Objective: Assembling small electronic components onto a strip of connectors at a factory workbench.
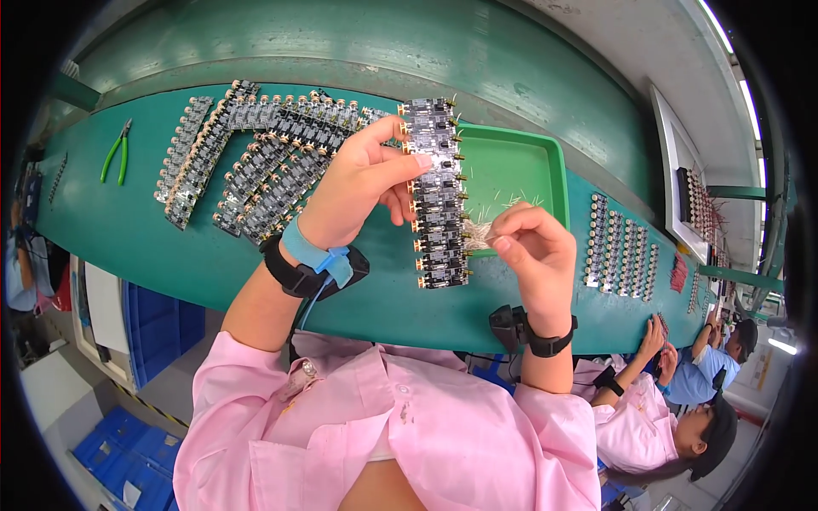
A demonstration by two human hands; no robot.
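My left hand (pixel 362 183) grips a long strip of circuit boards (pixel 437 200) by its left edge, thumb on its face. The strip stands nearly upright over the bench, with brass-coloured parts along both long sides. To its right, my right hand (pixel 538 251) has thumb and forefinger pinched together near the strip's lower right edge. Whatever lies between those fingertips is too small to make out. Behind that hand is a green tray (pixel 555 162) holding thin pale pieces, some scattered and a bundle of them (pixel 479 234) by the near edge.
Several more board strips (pixel 281 115) lie overlapping at the left on the green bench (pixel 375 307). Green-handled cutters (pixel 117 155) rest farther left. More strips (pixel 620 247) stand in rows at the right. Beyond them, another person's hands (pixel 658 345) work at the same bench.
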